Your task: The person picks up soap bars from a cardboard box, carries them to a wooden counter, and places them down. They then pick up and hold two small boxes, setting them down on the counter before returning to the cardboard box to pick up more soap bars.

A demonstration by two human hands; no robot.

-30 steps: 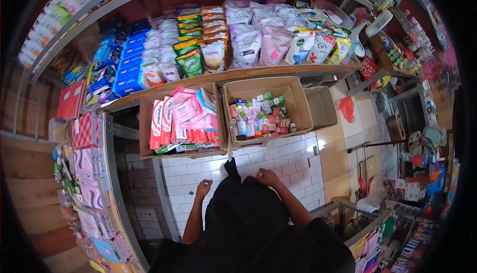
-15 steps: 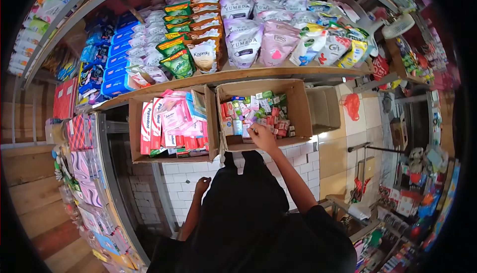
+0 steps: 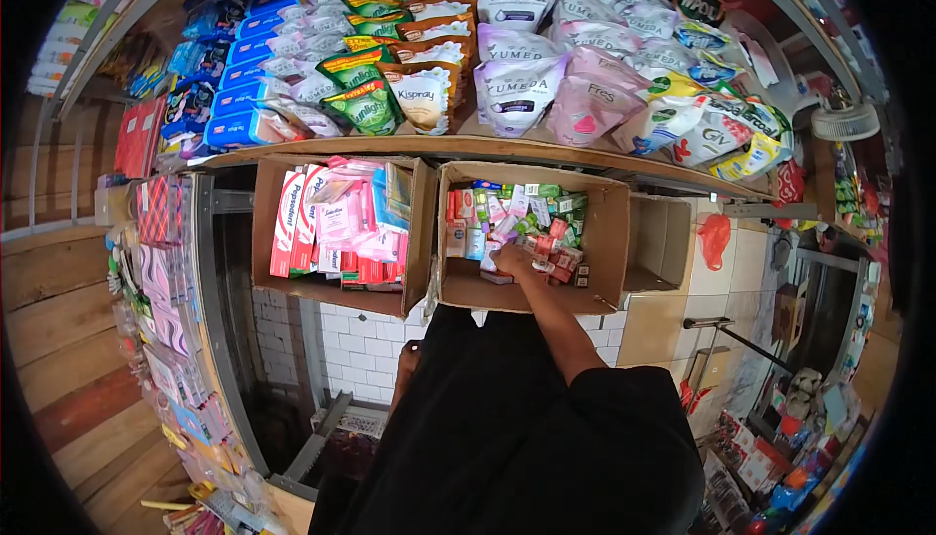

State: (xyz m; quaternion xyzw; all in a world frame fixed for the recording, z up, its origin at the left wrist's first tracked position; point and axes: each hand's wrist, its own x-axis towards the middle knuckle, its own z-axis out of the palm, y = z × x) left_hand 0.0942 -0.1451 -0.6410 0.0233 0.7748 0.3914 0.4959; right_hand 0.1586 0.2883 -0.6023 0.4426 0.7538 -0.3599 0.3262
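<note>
My right hand (image 3: 512, 259) is down inside the right cardboard box (image 3: 609, 243), fingers curled among small packaged boxes (image 3: 534, 218) in white, green, pink and red. Its fingertips touch the pale cartons near the front; whether they grip one is hidden. My left hand (image 3: 409, 352) hangs low beside my dark clothing, fingers curled; anything inside them is hidden. The left cardboard box (image 3: 417, 233) holds red and white Pepsodent cartons (image 3: 287, 223) and pink packets (image 3: 343, 213).
Behind the boxes a wooden shelf (image 3: 458, 149) bears Yumeda pouches (image 3: 522, 82), Sunlight packs (image 3: 363, 106), Kispray pouches (image 3: 421, 98) and blue packs (image 3: 239, 126). An open carton (image 3: 663, 243) stands at the right. Hanging goods (image 3: 166, 272) line the left side, and a red plastic bag (image 3: 714, 243) is at right.
The view has shifted, and the shelf goods appear larger and farther right. My right hand has gone lower among the small boxes. My left hand stays low, now partly behind my clothing.
</note>
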